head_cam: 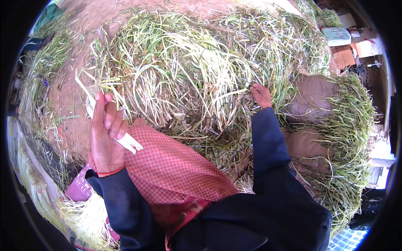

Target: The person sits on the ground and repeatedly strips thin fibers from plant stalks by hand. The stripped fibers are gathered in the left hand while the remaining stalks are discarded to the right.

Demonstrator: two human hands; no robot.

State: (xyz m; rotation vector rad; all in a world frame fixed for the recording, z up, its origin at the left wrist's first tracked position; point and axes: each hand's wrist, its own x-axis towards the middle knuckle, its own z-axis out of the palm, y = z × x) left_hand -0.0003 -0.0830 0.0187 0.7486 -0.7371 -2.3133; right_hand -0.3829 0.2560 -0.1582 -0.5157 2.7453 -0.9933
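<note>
My left hand [110, 131] is raised at the left, its fingers closed round a small bundle of pale leafy stalks [129, 142]; their white ends stick out below the little finger and yellow-green leaves spread above. My right hand [261, 95] reaches out over the big heap of long green and white stalks [188, 69]. Its thumb and forefinger pinch a single pale stalk [232, 93] by one end. A red checked cloth [169, 157] covers my lap, between the two arms.
At lower left, a pile of cleaned white stalks [88, 219] lies by a purple printed sack [78, 188]. More green stalks [348, 144] lie at the right beside brown cloth-covered bundles [311, 97]. Bare earth floor [69, 103] shows at the left. Boxes [336, 36] stand at upper right.
</note>
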